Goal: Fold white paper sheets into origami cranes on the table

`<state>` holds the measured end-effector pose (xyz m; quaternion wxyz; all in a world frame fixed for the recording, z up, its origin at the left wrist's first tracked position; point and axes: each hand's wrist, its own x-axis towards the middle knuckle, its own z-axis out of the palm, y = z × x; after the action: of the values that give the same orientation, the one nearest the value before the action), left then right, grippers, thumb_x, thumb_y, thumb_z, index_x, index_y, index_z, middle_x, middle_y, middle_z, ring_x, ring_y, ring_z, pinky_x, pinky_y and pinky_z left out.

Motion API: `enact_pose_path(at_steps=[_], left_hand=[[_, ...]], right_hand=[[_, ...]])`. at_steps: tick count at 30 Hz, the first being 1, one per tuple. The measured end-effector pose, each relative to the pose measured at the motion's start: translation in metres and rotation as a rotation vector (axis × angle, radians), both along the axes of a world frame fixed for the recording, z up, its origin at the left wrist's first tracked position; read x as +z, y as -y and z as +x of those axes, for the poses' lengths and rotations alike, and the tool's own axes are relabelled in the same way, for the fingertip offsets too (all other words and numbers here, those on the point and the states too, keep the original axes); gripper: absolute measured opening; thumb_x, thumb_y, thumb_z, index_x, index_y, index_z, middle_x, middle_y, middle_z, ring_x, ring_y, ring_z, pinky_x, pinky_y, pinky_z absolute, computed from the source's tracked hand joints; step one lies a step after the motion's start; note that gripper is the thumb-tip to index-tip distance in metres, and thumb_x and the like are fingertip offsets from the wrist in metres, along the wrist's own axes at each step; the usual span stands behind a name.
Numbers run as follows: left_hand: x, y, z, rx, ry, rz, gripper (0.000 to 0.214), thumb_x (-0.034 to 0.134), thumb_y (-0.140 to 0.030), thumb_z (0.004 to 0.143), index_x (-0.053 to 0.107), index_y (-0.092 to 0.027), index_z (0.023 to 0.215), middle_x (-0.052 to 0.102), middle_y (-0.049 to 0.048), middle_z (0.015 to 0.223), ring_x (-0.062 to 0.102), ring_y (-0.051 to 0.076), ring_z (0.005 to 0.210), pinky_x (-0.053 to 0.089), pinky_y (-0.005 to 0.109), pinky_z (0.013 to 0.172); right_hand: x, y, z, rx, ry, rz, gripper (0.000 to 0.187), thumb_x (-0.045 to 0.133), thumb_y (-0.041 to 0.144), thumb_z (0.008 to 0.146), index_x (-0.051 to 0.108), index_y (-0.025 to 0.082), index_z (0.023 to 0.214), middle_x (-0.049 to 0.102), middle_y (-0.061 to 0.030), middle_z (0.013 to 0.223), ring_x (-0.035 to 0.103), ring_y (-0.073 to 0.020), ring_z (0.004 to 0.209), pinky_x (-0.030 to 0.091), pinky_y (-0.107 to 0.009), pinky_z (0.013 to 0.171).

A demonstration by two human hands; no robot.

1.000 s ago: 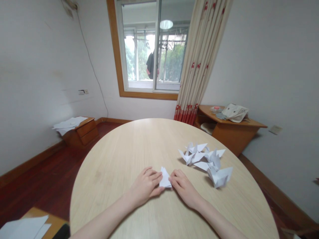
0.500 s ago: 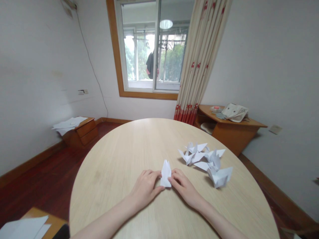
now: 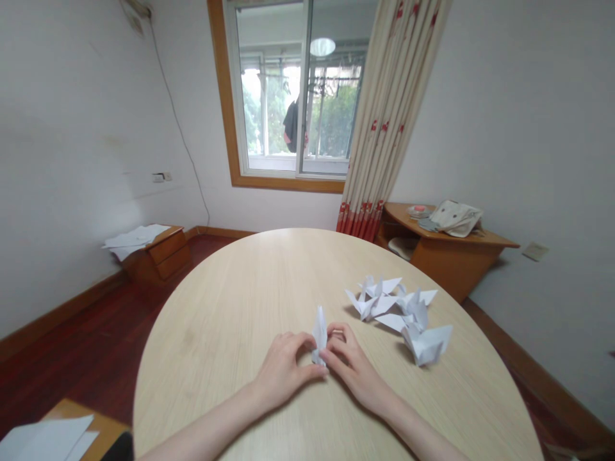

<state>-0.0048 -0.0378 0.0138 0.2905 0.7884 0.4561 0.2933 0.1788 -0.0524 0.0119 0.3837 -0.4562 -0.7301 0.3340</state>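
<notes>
A small white folded paper piece (image 3: 319, 331) stands upright between my two hands near the middle of the round pale wooden table (image 3: 240, 301). My left hand (image 3: 283, 368) pinches its lower left side with thumb and fingers. My right hand (image 3: 348, 365) pinches the lower right side, fingers curled. Both forearms rest toward the near edge. A cluster of several finished white paper cranes (image 3: 401, 310) lies on the table to the right of my hands, apart from them.
A low wooden cabinet (image 3: 158, 253) with loose paper sheets stands at the left wall. A wooden corner desk (image 3: 446, 246) with a bag stands at the right, beside a curtain (image 3: 384, 115) and window. White sheets (image 3: 45, 438) lie at the bottom left.
The paper piece went from lying flat under my fingertips to standing upright. Both hands closed in from flat to a pinch on it.
</notes>
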Motion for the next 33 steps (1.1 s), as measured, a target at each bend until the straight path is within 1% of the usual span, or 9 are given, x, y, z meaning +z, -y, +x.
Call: enact_pose_path(at_steps=[2,4,8,16,18,22,25,28,33], left_hand=[[-0.0001,-0.0003,0.0005,-0.006,0.093,-0.059,0.030,0.079,-0.034,0.072,0.065,-0.020,0.094,0.070,0.0038,0.097,0.062,0.025,0.095,0.044,0.037,0.087],[-0.0006,-0.0012,0.0009,-0.036,0.208,-0.097,0.027,0.078,-0.029,0.072,0.065,-0.020,0.094,0.071,0.0033,0.097,0.064,0.023,0.094,0.046,0.034,0.087],[-0.0030,-0.0035,0.0013,-0.106,0.390,-0.119,0.025,0.075,-0.023,0.075,0.066,-0.019,0.098,0.072,0.0033,0.099,0.066,0.021,0.094,0.047,0.032,0.088],[-0.0056,-0.0050,0.0009,-0.114,0.406,-0.100,0.022,0.071,-0.022,0.077,0.069,-0.017,0.098,0.071,0.0079,0.106,0.064,0.023,0.098,0.047,0.033,0.091],[-0.0051,-0.0053,0.0004,-0.131,0.415,-0.080,0.020,0.070,-0.023,0.079,0.070,-0.018,0.098,0.070,0.0084,0.107,0.064,0.023,0.100,0.046,0.033,0.091],[-0.0045,-0.0069,-0.0015,-0.128,0.426,-0.045,0.017,0.067,-0.025,0.082,0.072,-0.020,0.097,0.070,0.0087,0.109,0.063,0.023,0.101,0.046,0.034,0.091],[-0.0047,-0.0082,-0.0022,-0.111,0.418,-0.048,0.017,0.066,-0.024,0.082,0.071,-0.020,0.098,0.070,0.0084,0.107,0.063,0.023,0.100,0.047,0.035,0.090],[-0.0049,-0.0089,-0.0011,-0.083,0.450,-0.093,0.023,0.065,-0.022,0.081,0.067,-0.019,0.104,0.070,0.0081,0.107,0.065,0.022,0.097,0.049,0.036,0.088],[-0.0086,-0.0100,0.0012,-0.110,0.565,-0.196,0.042,0.066,-0.022,0.079,0.055,-0.019,0.119,0.068,0.0076,0.110,0.067,0.020,0.092,0.051,0.036,0.087]], right_hand=[[0.0002,0.0001,0.0002,0.005,0.006,-0.009,0.046,0.041,0.059,0.092,0.060,0.020,0.075,0.046,-0.0078,0.108,0.055,-0.0215,0.100,0.040,-0.037,0.098],[0.0005,-0.0002,0.0004,0.008,0.012,-0.013,0.047,0.041,0.060,0.092,0.061,0.021,0.076,0.047,-0.0082,0.107,0.053,-0.0233,0.107,0.039,-0.037,0.100],[0.0006,-0.0013,0.0007,-0.010,0.008,-0.015,0.046,0.041,0.059,0.092,0.063,0.021,0.079,0.049,-0.0093,0.111,0.049,-0.0244,0.115,0.038,-0.036,0.102],[-0.0013,-0.0025,0.0023,-0.001,-0.045,-0.042,0.041,0.048,0.057,0.090,0.063,0.020,0.080,0.050,-0.0110,0.120,0.046,-0.0262,0.121,0.035,-0.039,0.105],[-0.0018,-0.0036,0.0030,-0.003,-0.077,-0.046,0.038,0.051,0.056,0.088,0.062,0.020,0.081,0.050,-0.0113,0.121,0.046,-0.0266,0.122,0.037,-0.040,0.103],[-0.0029,-0.0062,0.0046,-0.001,-0.121,-0.040,0.033,0.053,0.051,0.089,0.063,0.021,0.097,0.050,-0.0112,0.120,0.050,-0.0249,0.117,0.043,-0.038,0.096],[-0.0039,-0.0072,0.0056,-0.007,-0.134,-0.022,0.030,0.052,0.047,0.090,0.064,0.021,0.098,0.051,-0.0108,0.117,0.052,-0.0244,0.113,0.046,-0.036,0.092],[-0.0043,-0.0074,0.0054,-0.010,-0.143,-0.007,0.025,0.053,0.043,0.090,0.063,0.021,0.097,0.052,-0.0099,0.115,0.053,-0.0237,0.111,0.047,-0.035,0.090],[-0.0065,-0.0081,0.0040,-0.032,-0.162,0.016,0.024,0.055,0.037,0.089,0.058,0.022,0.107,0.055,-0.0085,0.114,0.056,-0.0226,0.107,0.048,-0.034,0.086]])
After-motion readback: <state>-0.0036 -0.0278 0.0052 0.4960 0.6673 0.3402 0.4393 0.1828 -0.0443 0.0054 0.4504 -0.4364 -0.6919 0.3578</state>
